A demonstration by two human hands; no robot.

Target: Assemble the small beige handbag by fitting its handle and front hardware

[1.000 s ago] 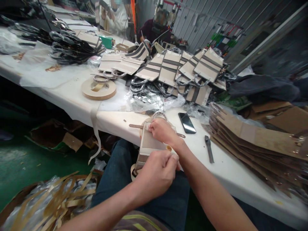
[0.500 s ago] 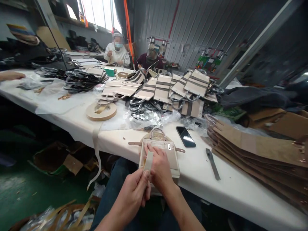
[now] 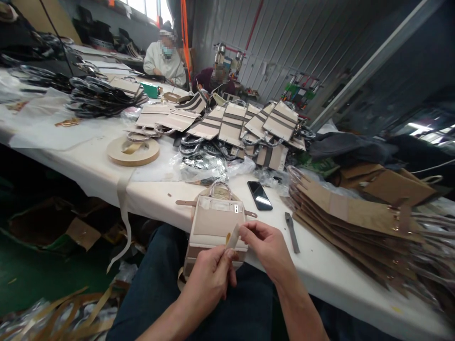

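A short strip of pale tape (image 3: 232, 237) stretches between my hands, a yellowish patch showing along its edge. My left hand (image 3: 212, 271) grips its lower end between thumb and fingers. At the upper end, my right hand (image 3: 267, 247) pinches the tape with thumb and fingertips. Just behind the hands a beige handbag (image 3: 210, 223) leans against the table edge above my lap, its handle wrapped in clear film and a brown strap sticking out on both sides. My left hand covers part of the bag's lower front.
A tape roll (image 3: 149, 154) lies left, its loose end hanging over the table edge. A phone (image 3: 259, 195) and a dark flat tool (image 3: 292, 233) lie right, near stacked brown panels (image 3: 341, 227). Striped bag pieces (image 3: 232, 124) are heaped behind. Two people sit across the table.
My right hand has moved off the bag's front to the right and now pinches the tape's upper end. The tape tilts rightward. The camera view has shifted right.
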